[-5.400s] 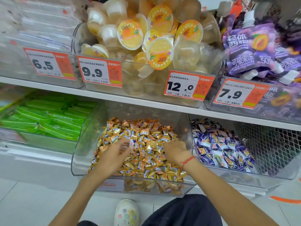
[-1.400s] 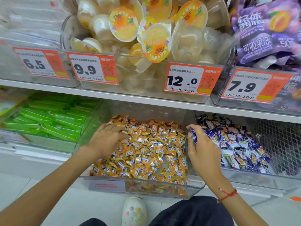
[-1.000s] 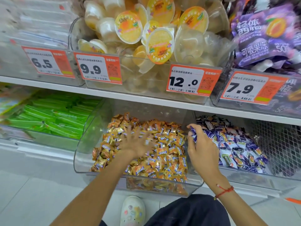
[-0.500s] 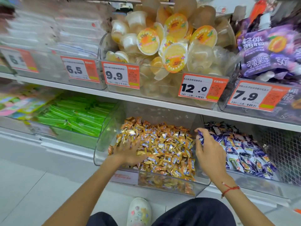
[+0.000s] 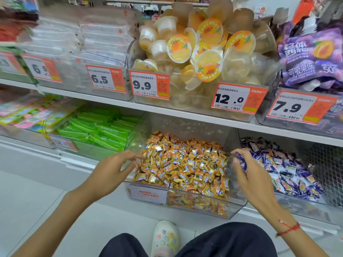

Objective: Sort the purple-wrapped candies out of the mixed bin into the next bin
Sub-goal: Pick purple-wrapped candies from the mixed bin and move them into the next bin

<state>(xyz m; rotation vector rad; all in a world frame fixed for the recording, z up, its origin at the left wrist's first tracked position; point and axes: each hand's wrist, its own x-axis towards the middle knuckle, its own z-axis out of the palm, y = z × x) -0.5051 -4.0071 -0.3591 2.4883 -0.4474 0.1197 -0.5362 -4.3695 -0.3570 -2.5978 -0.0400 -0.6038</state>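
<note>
A clear bin [image 5: 185, 204] on the lower shelf is heaped with orange-gold wrapped candies [image 5: 181, 164]. To its right, the neighbouring clear bin [image 5: 306, 206] holds purple-and-white wrapped candies [image 5: 284, 171]. My right hand [image 5: 250, 175] hovers over the wall between the two bins, its fingers curled round a purple-wrapped candy [image 5: 241, 160]. My left hand [image 5: 111, 169] is outside the orange bin's left front corner, fingers loosely spread toward the candies and holding nothing.
A bin of green packets [image 5: 98, 128] stands left of the orange bin. The upper shelf carries jelly cups [image 5: 200, 51], purple pouches [image 5: 308, 58] and orange price tags [image 5: 239, 98]. My knees and a white shoe [image 5: 165, 238] are below, over the tiled floor.
My left hand has drawn back out of the orange candies to the bin's left edge. The right hand stays at the divider with the purple candy. The view has shifted left.
</note>
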